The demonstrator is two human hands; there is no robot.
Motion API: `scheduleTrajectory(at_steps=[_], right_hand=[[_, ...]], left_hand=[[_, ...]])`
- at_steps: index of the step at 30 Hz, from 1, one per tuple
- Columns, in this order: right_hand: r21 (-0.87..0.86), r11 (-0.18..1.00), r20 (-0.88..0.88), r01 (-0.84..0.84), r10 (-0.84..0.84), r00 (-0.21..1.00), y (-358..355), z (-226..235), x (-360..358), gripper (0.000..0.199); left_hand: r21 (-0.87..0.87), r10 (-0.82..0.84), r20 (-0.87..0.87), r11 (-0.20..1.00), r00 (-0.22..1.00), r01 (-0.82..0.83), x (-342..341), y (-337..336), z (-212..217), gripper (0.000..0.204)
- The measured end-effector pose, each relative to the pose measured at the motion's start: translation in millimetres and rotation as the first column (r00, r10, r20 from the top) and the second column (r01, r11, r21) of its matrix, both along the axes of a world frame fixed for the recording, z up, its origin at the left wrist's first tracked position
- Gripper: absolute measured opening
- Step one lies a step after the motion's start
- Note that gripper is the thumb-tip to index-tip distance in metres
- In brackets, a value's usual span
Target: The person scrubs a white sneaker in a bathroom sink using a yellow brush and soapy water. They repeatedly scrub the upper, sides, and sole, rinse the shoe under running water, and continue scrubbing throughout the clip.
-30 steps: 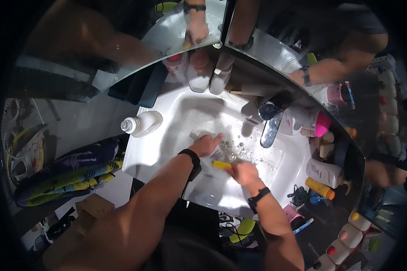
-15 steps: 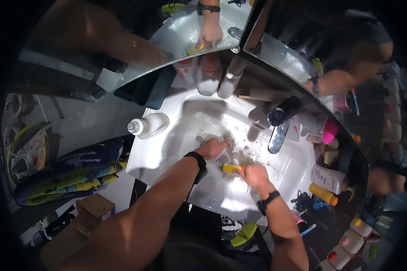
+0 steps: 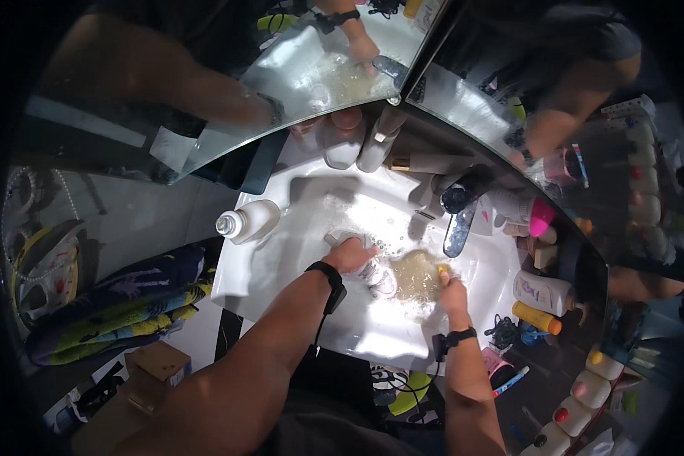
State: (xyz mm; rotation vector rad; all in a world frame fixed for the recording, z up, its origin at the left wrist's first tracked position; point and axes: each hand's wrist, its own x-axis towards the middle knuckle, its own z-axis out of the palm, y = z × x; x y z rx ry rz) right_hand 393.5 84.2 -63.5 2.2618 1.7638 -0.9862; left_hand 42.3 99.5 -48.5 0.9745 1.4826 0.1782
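Observation:
My left hand (image 3: 347, 257) is closed on a wet white shoe (image 3: 381, 284), pressing it down inside the white sink (image 3: 281, 323). Part of the shoe is covered by the hand. To its right, my right hand (image 3: 454, 295) grips a yellow brush (image 3: 442, 270); only a small bit shows past the fingers and its bristles are hidden. Between the two hands lies a patch of murky brownish, foamy water (image 3: 416, 275). A dark-topped faucet (image 3: 459, 228) reaches over the basin just beyond my right hand.
A white bottle (image 3: 248, 221) stands on the sink's left rim. Pump bottles (image 3: 344, 143) line the back under mirrors (image 3: 228, 76). A lotion bottle (image 3: 541, 292) and a yellow tube (image 3: 536, 318) lie at the right. Folded towels (image 3: 121, 304) and a cardboard box (image 3: 156, 368) are at the left.
My right hand has moved right, away from the shoe, carrying the yellow brush toward the faucet. Brownish water now shows between the hands. The left hand stays on the shoe.

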Motion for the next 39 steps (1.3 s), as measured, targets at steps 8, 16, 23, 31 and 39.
scheduleTrajectory(at_steps=[8, 16, 23, 31, 39], right_hand=[[-0.036, 0.999, -0.276, -0.034, 0.022, 0.961, -58, 51, -123, 0.068], [0.035, 0.986, -0.265, -0.166, 0.169, 0.949, -42, 103, -175, 0.061], [0.077, 0.991, -0.254, -0.105, 0.121, 0.960, -49, 127, -174, 0.061], [0.084, 0.980, -0.318, -0.178, 0.196, 0.927, -58, 149, -185, 0.062], [-0.025, 0.970, -0.278, -0.242, 0.225, 0.934, -51, 132, -188, 0.066]], left_hand=[[-0.503, 0.823, 0.330, 0.568, 0.462, -0.652, 24, -51, -18, 0.057], [-0.558, 0.864, 0.455, 0.465, 0.215, -0.687, 34, -71, 28, 0.050], [-0.562, 0.843, 0.529, 0.436, 0.099, -0.703, 37, -79, 60, 0.048], [-0.504, 0.812, 0.554, 0.502, 0.183, -0.703, 20, -82, 71, 0.050], [-0.414, 0.724, 0.670, 0.548, 0.165, -0.727, 11, -93, 71, 0.054]])
